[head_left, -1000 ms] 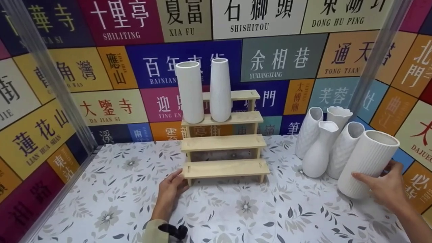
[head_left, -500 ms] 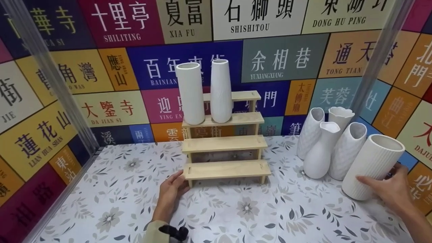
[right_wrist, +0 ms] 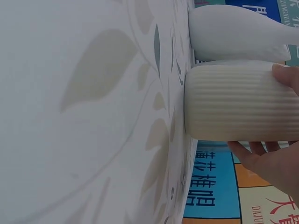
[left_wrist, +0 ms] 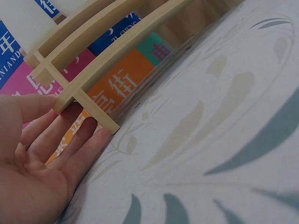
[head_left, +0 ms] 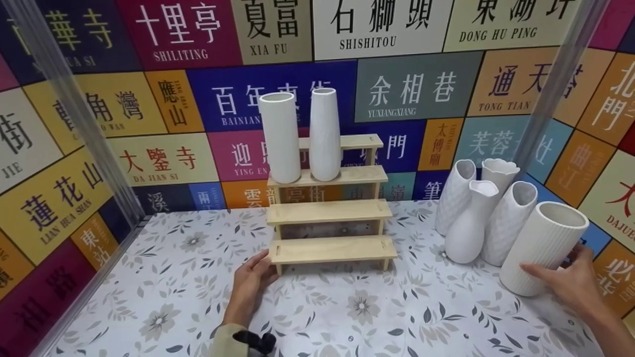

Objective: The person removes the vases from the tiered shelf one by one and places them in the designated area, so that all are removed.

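In the head view my right hand (head_left: 573, 277) holds a white ribbed cylindrical vase (head_left: 540, 250), thumb on the near side and fingers around the far right side. The right wrist view shows the ribbed vase (right_wrist: 238, 102) with its base at the cloth, beside a smooth white vase (right_wrist: 233, 32). My left hand (head_left: 252, 277) grips the left end of a stepped wooden stand (head_left: 330, 250) at its lowest tier. In the left wrist view, the thumb lies on the shelf's corner, with fingers at the leg (left_wrist: 96, 112). Two tall white vases, one cylindrical (head_left: 280, 139) and one tapered (head_left: 325, 136), stand upright on an upper tier.
Several white vases cluster left of the ribbed one: a slim-necked one (head_left: 466, 230), a quilted one (head_left: 511, 225), a slant-mouthed one (head_left: 454, 198) and a scalloped-rim one (head_left: 500, 171). A floral cloth (head_left: 198, 307) covers the table. Walls with lettered panels (head_left: 416, 89) enclose it.
The ribbed vase, in my right hand, has come slightly down and toward me, shifting right and then a little back left. My left hand stays at the stand.
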`<act>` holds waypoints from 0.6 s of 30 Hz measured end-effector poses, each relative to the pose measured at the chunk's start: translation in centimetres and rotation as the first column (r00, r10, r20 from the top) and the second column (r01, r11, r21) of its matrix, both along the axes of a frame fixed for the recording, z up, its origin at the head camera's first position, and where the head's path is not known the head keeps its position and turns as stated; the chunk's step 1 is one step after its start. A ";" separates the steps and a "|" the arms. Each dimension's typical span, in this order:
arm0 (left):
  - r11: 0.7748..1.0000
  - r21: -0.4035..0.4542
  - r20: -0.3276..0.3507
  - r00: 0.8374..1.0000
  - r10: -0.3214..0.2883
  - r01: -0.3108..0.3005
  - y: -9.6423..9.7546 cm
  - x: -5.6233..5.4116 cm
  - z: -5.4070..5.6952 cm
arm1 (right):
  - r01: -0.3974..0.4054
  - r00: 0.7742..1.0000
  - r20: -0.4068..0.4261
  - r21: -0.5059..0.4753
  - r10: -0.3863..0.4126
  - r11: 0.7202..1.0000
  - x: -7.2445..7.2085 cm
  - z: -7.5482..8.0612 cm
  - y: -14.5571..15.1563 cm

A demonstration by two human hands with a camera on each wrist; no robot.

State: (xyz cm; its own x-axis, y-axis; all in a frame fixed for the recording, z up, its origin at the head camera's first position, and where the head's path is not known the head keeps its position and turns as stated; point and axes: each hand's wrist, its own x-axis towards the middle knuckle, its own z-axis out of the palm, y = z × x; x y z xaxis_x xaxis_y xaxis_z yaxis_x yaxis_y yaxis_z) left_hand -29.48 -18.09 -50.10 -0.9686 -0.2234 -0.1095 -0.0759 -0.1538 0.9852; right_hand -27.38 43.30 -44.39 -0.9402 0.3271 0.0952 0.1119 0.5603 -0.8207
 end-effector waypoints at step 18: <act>1.000 -0.005 -0.004 1.000 0.001 -0.001 0.0 -0.2 -0.1 | 0.257 0.821 -0.444 -0.273 -0.359 0.927 3.1 8.9 -5.5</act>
State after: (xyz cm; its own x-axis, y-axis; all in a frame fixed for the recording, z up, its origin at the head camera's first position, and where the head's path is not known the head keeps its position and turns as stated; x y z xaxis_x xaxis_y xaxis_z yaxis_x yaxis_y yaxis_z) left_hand -29.67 -18.12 -50.18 -0.9687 -0.2253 -0.1045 -0.0718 -0.1487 0.9863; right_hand -24.29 37.75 -35.50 -0.6390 0.6512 0.4094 -0.1824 0.3888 -0.9031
